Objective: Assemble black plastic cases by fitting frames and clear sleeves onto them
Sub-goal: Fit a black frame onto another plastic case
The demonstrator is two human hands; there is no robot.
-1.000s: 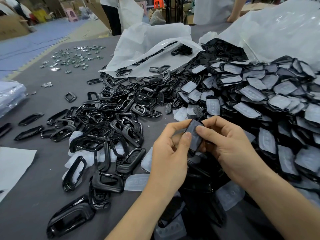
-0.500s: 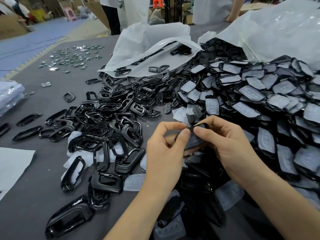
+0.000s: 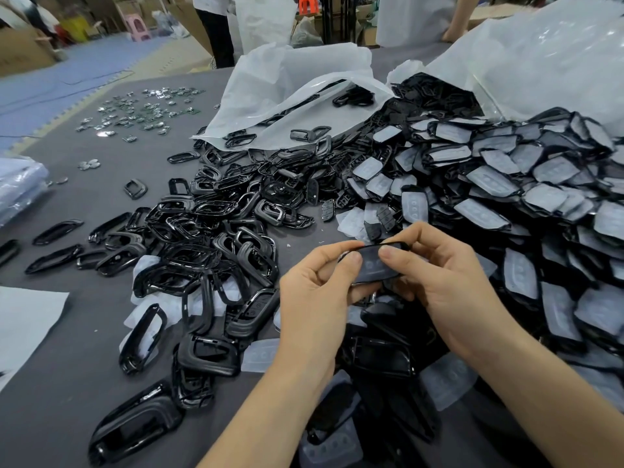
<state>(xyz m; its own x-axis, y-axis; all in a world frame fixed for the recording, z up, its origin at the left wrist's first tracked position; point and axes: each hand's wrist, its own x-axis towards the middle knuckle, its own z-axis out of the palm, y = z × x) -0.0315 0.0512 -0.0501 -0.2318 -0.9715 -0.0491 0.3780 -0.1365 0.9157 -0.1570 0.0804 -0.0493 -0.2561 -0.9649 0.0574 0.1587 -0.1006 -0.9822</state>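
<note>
A: Hands?
B: Left hand (image 3: 314, 298) and right hand (image 3: 445, 282) both pinch one sleeved black case (image 3: 374, 266), above the worktop (image 3: 67, 383) near its front edge.
A: Bags?
B: Middle white bag (image 3: 287, 79) spills black frames (image 3: 202, 231); far-right bag (image 3: 540, 55) spills sleeved cases (image 3: 506, 184).

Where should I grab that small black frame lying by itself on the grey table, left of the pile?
Pinch the lone frame by one side rail, coming straight down from above. It lies flat and apart from the pile, so a finger should fit through its open middle.
</note>
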